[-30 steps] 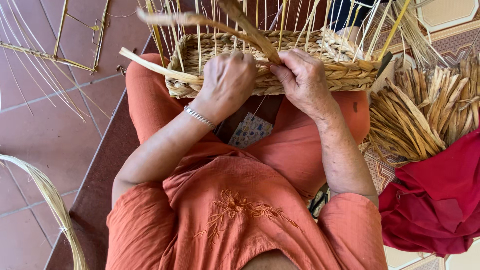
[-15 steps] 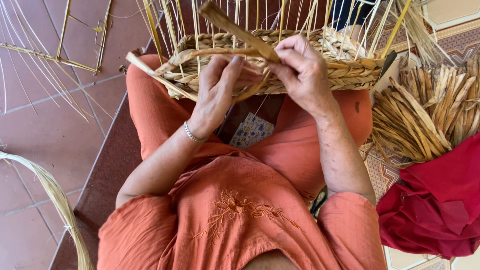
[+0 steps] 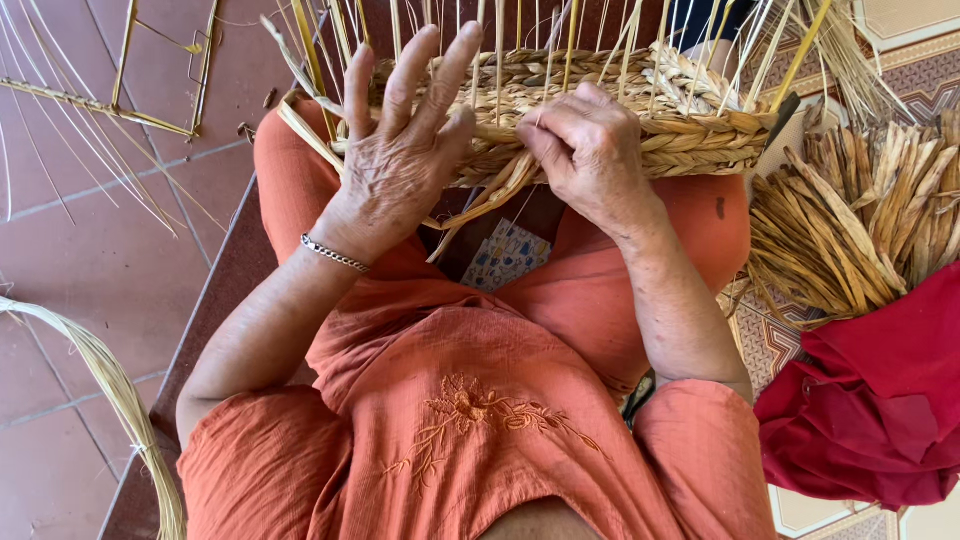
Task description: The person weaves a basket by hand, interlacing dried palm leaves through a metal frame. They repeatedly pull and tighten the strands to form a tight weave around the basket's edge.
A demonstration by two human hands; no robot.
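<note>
Straw basket (image 3: 600,130) on lap: light, stiff-ish, brittle; grab at braided rim. L hand (image 3: 400,160) open, fingers splayed; R hand (image 3: 585,150) pinching strand (image 3: 490,195).

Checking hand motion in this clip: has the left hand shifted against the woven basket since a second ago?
Yes. The left hand has opened; its fingers now reach up past the woven basket rim instead of curling on its front.

Upright stakes (image 3: 497,40) fence my basket (image 3: 700,135) rim, a straw bundle (image 3: 850,220) and red cloth (image 3: 880,400) crowd my right; leftward, tile floor (image 3: 90,270) lies open.
</note>
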